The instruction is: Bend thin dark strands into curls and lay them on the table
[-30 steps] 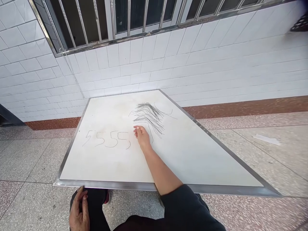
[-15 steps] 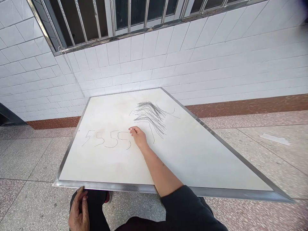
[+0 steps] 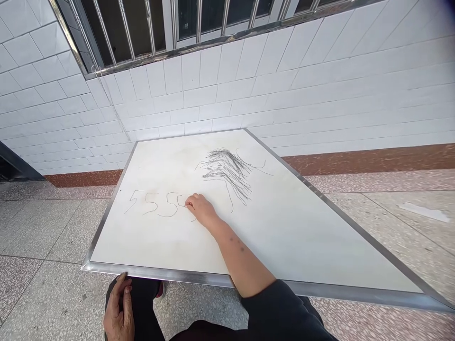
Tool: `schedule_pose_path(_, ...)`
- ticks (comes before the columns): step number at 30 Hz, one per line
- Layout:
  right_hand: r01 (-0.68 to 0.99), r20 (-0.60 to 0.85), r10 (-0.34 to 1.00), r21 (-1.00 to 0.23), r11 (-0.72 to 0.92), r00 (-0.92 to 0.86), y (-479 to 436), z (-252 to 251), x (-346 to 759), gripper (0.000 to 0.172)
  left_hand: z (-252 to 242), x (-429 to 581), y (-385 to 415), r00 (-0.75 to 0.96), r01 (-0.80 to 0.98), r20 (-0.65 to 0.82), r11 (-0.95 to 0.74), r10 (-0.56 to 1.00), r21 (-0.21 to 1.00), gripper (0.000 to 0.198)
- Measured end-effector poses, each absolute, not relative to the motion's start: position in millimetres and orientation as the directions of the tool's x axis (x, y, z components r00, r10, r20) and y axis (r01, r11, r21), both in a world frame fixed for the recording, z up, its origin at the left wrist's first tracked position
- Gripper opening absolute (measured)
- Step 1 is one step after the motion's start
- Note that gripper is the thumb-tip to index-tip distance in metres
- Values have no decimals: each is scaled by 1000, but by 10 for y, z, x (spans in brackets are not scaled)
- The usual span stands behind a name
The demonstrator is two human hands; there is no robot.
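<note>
A white board (image 3: 284, 227) with a metal frame lies flat in front of me. On it are several pencil-like "5" figures (image 3: 156, 204) at the left and a patch of dark scribble (image 3: 227, 171) farther back. My right hand (image 3: 199, 209) rests on the board over the rightmost figure, fingers curled together and pressed to the surface; anything in them is hidden. My left hand (image 3: 119, 315) lies below the board's near edge on my dark trouser leg, fingers extended and flat.
A white tiled wall (image 3: 284, 90) with a barred window (image 3: 159, 28) stands right behind the board. Speckled terrazzo floor (image 3: 391, 189) surrounds it, with a pale scrap (image 3: 424, 211) lying at the right.
My right hand has slid leftward across the board, from beside the scribble onto the rightmost "5". The left hand has stayed on my leg.
</note>
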State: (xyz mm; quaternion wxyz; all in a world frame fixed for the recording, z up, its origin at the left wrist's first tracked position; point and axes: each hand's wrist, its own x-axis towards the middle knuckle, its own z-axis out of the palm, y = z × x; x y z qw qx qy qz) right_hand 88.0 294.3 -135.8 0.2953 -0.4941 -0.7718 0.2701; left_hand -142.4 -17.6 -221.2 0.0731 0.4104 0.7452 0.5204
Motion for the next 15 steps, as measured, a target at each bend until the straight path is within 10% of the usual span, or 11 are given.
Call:
schedule_pose_path(10,567,307,898,-698,438,-315,2622,-1157,990,15,-2057,-1265,-197,-692,483,343,54,636,874,35)
schedule_pose_path(15,459,358,810,-686,565,-464,2099,-886,1099,19,-1398,-884,72,-719,118,107,-32,687,992,44)
